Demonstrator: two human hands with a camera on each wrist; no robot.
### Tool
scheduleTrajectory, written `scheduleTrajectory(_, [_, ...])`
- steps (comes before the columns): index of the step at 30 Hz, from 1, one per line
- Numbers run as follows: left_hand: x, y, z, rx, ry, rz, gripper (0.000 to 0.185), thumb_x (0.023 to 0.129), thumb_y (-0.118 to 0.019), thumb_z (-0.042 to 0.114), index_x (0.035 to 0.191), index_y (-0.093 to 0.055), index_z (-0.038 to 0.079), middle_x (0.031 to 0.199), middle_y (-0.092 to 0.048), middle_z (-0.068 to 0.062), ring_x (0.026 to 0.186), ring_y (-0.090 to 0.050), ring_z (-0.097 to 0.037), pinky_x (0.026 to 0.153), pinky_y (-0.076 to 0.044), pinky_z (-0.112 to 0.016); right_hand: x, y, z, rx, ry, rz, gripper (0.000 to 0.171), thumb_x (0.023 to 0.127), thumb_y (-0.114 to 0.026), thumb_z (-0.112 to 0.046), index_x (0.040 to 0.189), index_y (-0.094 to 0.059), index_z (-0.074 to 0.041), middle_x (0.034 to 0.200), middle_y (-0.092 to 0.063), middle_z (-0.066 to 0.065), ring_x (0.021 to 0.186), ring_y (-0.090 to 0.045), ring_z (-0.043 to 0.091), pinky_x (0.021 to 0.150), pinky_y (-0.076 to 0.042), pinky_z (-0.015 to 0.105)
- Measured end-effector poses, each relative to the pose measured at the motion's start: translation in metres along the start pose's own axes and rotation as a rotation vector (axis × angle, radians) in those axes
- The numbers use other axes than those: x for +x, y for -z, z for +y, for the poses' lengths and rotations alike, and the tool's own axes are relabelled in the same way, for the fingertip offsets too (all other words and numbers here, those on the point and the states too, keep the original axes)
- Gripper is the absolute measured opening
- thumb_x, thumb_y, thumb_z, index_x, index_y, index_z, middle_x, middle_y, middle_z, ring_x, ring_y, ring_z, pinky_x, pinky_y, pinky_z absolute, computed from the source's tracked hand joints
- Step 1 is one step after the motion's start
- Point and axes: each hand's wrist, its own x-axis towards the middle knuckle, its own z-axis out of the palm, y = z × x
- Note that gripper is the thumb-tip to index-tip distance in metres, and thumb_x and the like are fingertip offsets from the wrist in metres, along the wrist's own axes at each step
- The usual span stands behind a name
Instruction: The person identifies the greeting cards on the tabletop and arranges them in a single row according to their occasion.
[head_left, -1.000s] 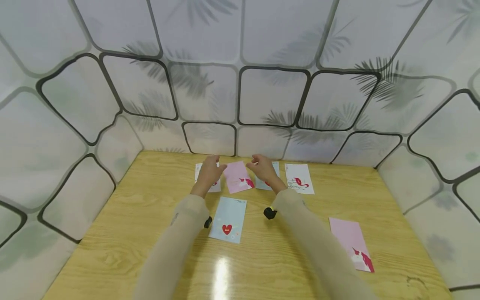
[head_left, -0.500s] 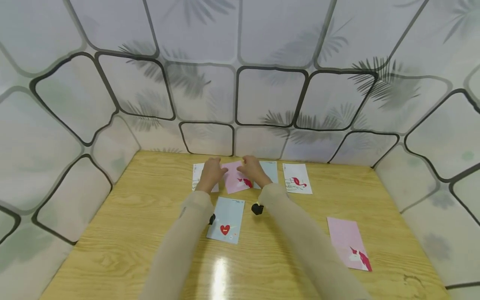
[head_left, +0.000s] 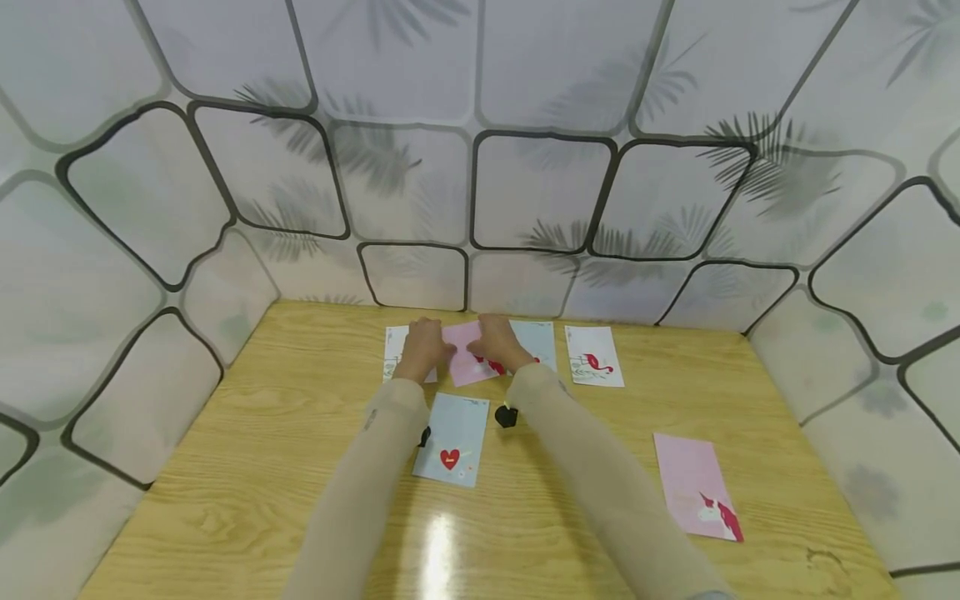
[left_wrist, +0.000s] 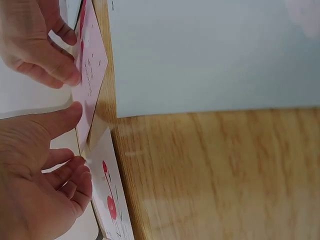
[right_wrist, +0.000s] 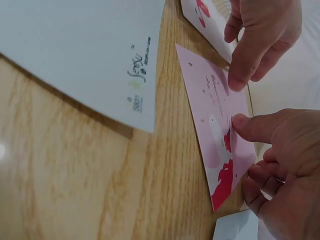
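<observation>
On the bench (head_left: 262, 433), the far pink card (head_left: 467, 367) is seemingly touched by the left hand (head_left: 423, 348) and right hand (head_left: 500, 342), though pinching by either grip cannot be told.

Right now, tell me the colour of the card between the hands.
The card is pink with red and white print, clearest in the right wrist view.

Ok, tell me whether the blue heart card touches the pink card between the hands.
Apart: the right wrist view shows wooden table between the blue heart card and the pink card.
</observation>
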Motion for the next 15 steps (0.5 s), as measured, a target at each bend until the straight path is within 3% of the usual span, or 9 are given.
scheduleTrajectory(5, [0.0004,-0.0017,-0.0002,0.037,0.0,-0.01,0.055,0.093,-0.079,0.022,0.134,-0.06,-0.009,0.136,-0.057,-0.026,0.121,-0.05,-0.039,0.104,-0.047,-0.048,0.0006,0.0013,0.0021,-0.043,0.017,-0.04,0.03,0.089,-0.08,-0.016,0.102,-0.061,0.003,0.097,-0.062,0.013,0.09,-0.055,0.026,0.084,-0.051,0.041])
scheduleTrajectory(11, [-0.0006,-0.0017,-0.0006,0.025,-0.007,-0.029,0.054,0.095,-0.077,0.022,0.137,-0.059,-0.006,0.141,-0.054,-0.024,0.127,-0.049,-0.038,0.11,-0.043,-0.047,-0.0019,0.004,0.0008,0.03,-0.014,-0.081,0.057,0.091,-0.079,-0.016,0.138,-0.055,0.007,0.132,-0.063,0.021,0.121,-0.057,0.033,0.108,-0.046,0.044])
scheduleTrajectory(15, [-0.0012,-0.0016,-0.0013,0.025,-0.019,-0.029,0.056,0.096,-0.075,0.022,0.141,-0.056,-0.005,0.144,-0.053,-0.023,0.13,-0.047,-0.038,0.112,-0.041,-0.047,-0.0023,0.0044,0.0009,0.068,-0.031,-0.08,0.069,0.091,-0.079,-0.015,0.148,-0.048,0.007,0.145,-0.056,0.024,0.135,-0.051,0.037,0.115,-0.04,0.046])
